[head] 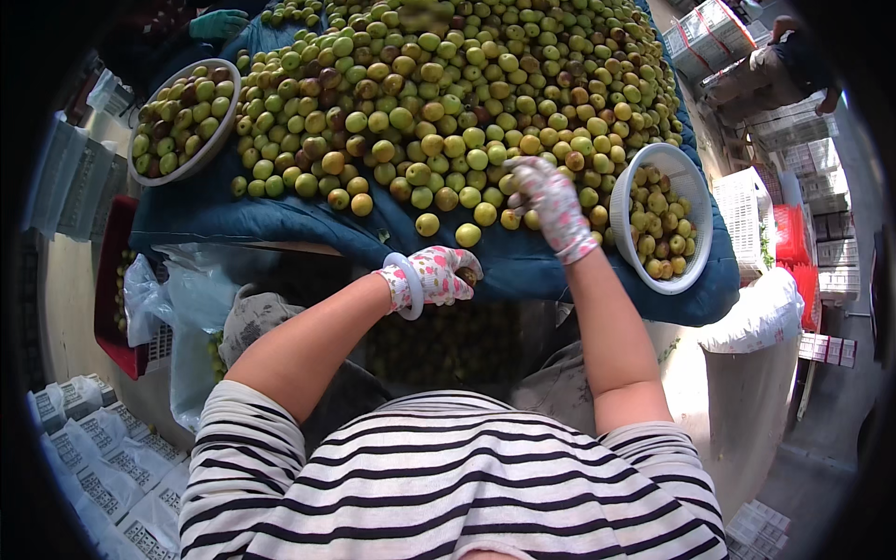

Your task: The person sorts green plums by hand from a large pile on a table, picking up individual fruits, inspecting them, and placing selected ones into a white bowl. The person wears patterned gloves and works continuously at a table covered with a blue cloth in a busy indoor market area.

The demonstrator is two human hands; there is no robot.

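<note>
My left hand (434, 276), in a flower-printed glove with a pale bangle at the wrist, is closed around a dark brownish jujube-like fruit (465, 276) just off the near table edge. My right hand (549, 203), gloved the same way and blurred, hovers at the near edge of a wide heap of green and brown fruits (448, 91). Its fingers are apart, and I see nothing held between them. Under the heap lies a dark blue padded cloth (280, 220). Close to my left hand, a single yellow-green fruit (467, 235) rests on the cloth.
A white plastic basket (619, 203) of fruits stands at the right; a shallow round basket (227, 133) of fruits sits left. Another person's gloved hand (218, 24) shows at upper left. Below the table edge is a shadowed container of fruits (448, 343). A person (759, 73) stands far right.
</note>
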